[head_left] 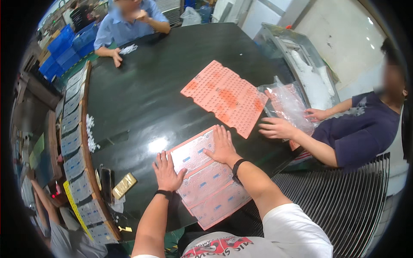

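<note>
A pink rectangular board point(202, 187) lies on the dark table in front of me, topped by several pale, shiny panels with small blue marks. My left hand point(168, 173) rests on its left edge, fingers spread and pointing away from me. Flat on its far right part is my right hand point(222, 147), fingers stretched out. Neither hand grips anything. Beyond the board, to the right, lies an orange-pink perforated sheet point(226, 98) full of small round holes, with darker orange patches. It is apart from both my hands.
At right, a person in a dark shirt point(365, 129) handles a clear plastic bag point(292, 105). Across the table point(142, 94) sits a person in light blue point(129, 28). A gold packet point(124, 185) lies at left, near a row of grey-white panels point(72, 133). Behind stands a clear bin point(301, 64).
</note>
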`<state>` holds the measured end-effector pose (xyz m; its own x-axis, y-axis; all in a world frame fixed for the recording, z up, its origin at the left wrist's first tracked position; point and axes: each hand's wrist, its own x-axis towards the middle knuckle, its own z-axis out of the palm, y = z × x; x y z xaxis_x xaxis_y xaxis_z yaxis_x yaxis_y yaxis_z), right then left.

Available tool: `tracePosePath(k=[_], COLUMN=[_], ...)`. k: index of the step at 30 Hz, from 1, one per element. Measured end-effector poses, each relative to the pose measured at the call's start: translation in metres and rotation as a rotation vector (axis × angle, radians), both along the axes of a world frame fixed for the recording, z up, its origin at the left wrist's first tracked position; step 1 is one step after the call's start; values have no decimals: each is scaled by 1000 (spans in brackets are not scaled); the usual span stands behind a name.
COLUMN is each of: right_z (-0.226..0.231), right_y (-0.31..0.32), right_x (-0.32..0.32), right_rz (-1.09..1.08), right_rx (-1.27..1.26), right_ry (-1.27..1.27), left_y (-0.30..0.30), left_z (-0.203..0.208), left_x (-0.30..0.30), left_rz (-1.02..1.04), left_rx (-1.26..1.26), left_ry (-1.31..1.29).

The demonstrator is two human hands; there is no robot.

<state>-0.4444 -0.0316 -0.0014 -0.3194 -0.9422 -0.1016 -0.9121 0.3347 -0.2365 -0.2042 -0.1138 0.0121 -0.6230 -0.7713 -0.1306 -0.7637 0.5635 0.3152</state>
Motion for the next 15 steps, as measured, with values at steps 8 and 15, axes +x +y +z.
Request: tracePosePath(k=[8,15], right_z=[12,48], right_y=[-2,-27], right_x=[-22,10], right_rz=[-43,-55], right_rx=[57,-84], right_ry=[-71,-189], left_y=[7,34], left_z=[-11,-16], left_x=[8,105], left_rz=[274,58], left_rx=[19,-23], left_ry=[-34,318])
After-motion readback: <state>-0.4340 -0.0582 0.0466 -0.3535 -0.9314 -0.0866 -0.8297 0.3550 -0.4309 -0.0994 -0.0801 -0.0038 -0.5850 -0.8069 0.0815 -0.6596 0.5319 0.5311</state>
